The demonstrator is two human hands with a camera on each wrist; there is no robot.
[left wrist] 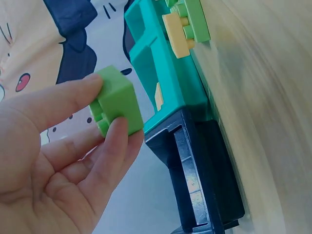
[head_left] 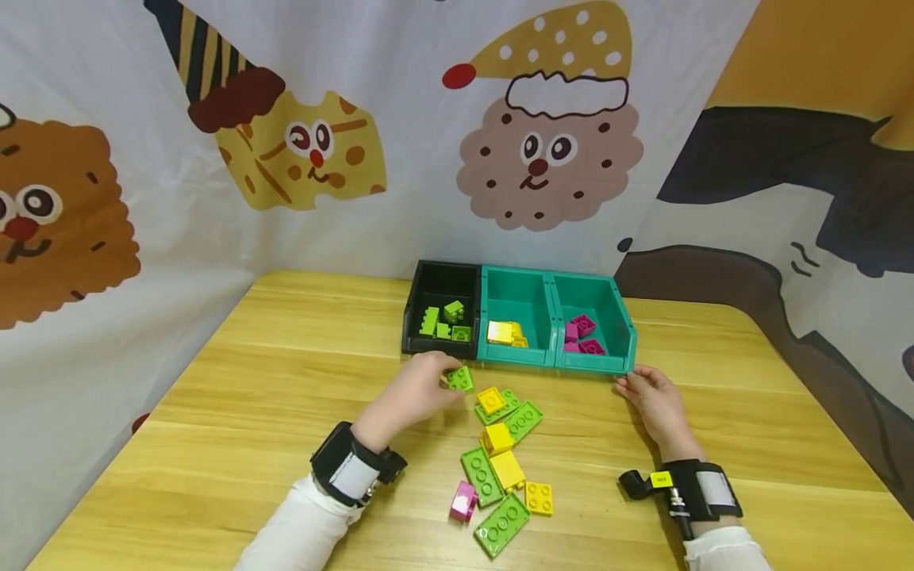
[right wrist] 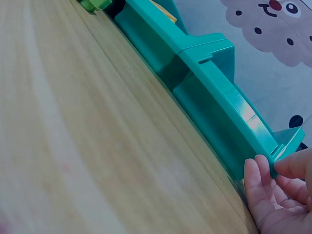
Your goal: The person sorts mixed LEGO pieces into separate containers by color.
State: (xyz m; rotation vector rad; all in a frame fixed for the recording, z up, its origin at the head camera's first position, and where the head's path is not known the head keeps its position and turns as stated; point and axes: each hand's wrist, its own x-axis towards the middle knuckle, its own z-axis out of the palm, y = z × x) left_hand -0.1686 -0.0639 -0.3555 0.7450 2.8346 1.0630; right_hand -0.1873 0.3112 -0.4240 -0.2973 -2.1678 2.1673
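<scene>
My left hand (head_left: 421, 388) pinches a green toy brick (left wrist: 119, 100) between thumb and fingers, just in front of the black bin (head_left: 414, 321). At the front right corner of the right teal bin (head_left: 596, 363), my right hand (head_left: 655, 400) holds the corner between thumb and fingertips. Loose bricks lie between the hands: a yellow brick (head_left: 491, 400) on a green one, another yellow brick (head_left: 539, 499), a green brick (head_left: 502, 525) nearest me and a pink brick (head_left: 463, 501).
Three joined bins stand at the back of the wooden table (head_left: 286, 333). Green bricks (head_left: 429, 321) lie in the black one, yellow bricks (head_left: 501, 332) in the middle teal bin (head_left: 517, 357), pink bricks (head_left: 584, 324) in the right one. A printed cloth (head_left: 421, 159) hangs behind.
</scene>
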